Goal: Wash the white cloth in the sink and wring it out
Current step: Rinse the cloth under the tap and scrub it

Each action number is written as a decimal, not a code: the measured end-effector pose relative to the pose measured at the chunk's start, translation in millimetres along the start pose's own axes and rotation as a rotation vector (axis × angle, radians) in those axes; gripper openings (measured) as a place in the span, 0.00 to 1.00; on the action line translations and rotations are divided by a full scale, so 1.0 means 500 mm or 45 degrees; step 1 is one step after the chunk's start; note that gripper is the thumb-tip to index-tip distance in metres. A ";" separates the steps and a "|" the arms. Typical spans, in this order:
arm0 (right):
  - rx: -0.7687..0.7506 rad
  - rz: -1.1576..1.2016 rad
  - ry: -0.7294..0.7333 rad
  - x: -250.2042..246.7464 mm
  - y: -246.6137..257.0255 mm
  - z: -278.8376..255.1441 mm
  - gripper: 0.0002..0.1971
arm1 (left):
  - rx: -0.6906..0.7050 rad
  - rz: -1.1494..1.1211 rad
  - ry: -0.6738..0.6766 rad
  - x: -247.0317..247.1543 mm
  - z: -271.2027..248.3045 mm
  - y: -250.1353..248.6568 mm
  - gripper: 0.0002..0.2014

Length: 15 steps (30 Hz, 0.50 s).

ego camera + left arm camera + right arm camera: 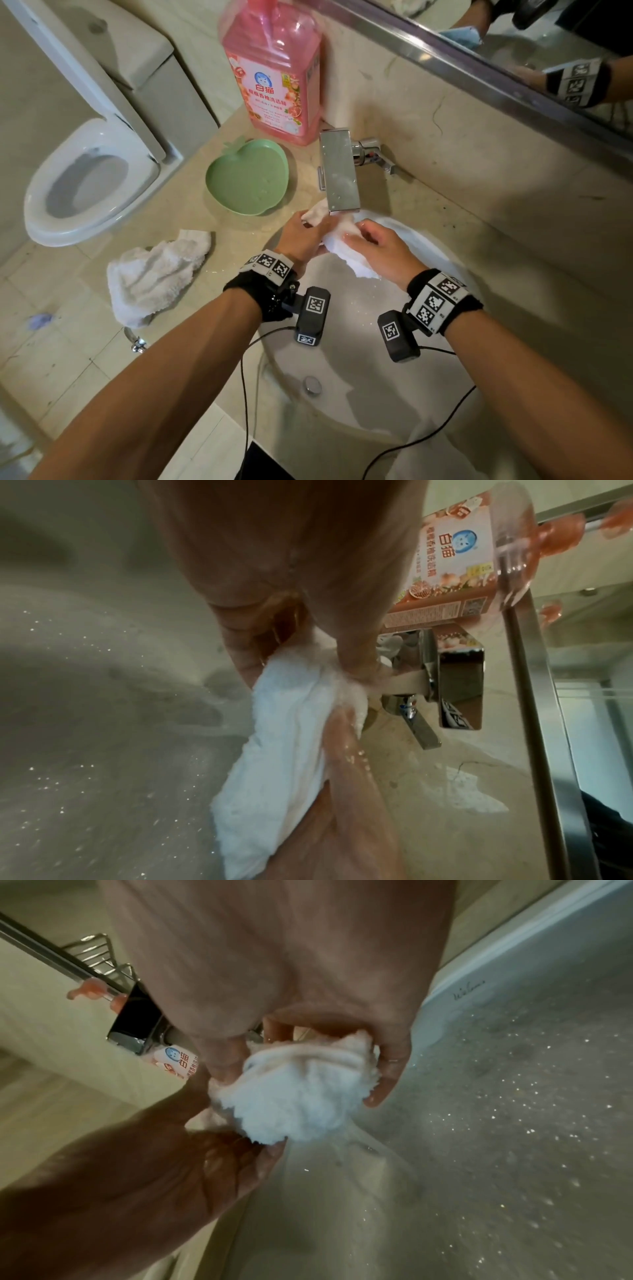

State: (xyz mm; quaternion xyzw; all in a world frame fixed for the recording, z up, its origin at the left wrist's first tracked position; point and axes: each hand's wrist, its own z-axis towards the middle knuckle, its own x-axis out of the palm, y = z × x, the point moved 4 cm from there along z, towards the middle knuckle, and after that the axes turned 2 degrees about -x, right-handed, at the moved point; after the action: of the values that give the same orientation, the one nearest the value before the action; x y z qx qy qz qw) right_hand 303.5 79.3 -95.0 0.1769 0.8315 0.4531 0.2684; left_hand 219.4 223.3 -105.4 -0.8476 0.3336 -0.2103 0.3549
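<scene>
A wet white cloth (342, 240) is bunched between both hands just under the square chrome tap (339, 171), over the back of the white sink (442, 246). My left hand (305, 236) grips its far end, fingers curled round the cloth (291, 723). My right hand (380, 246) grips the near part, thumb and fingers wrapped round the cloth (298, 1091). A loose corner hangs down toward the basin. Both hands look wet. Water drops speckle the sink wall (514, 1096).
A second white cloth (154, 274) lies crumpled on the counter to the left. A green apple-shaped dish (250, 178) and a pink detergent bottle (274, 68) stand behind it. The drain plug (312, 384) sits in the basin. A toilet (89, 181) is at far left, a mirror (513, 41) above.
</scene>
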 end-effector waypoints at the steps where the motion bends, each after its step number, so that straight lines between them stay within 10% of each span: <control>1: 0.009 0.017 0.001 -0.001 0.000 -0.001 0.14 | -0.021 -0.022 -0.002 0.000 0.000 0.001 0.18; 4: 0.037 0.061 -0.049 -0.008 -0.002 0.000 0.15 | -0.057 -0.067 0.018 0.004 0.002 0.002 0.07; 15: 0.114 0.110 -0.234 -0.038 0.015 -0.009 0.20 | -0.211 0.052 0.197 0.021 -0.018 0.020 0.16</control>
State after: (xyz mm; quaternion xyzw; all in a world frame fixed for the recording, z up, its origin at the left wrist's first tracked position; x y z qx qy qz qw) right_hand 316.2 70.1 -81.2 0.2651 0.8144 0.4086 0.3154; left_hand 217.2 206.3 -105.7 -0.8484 0.3934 -0.2395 0.2610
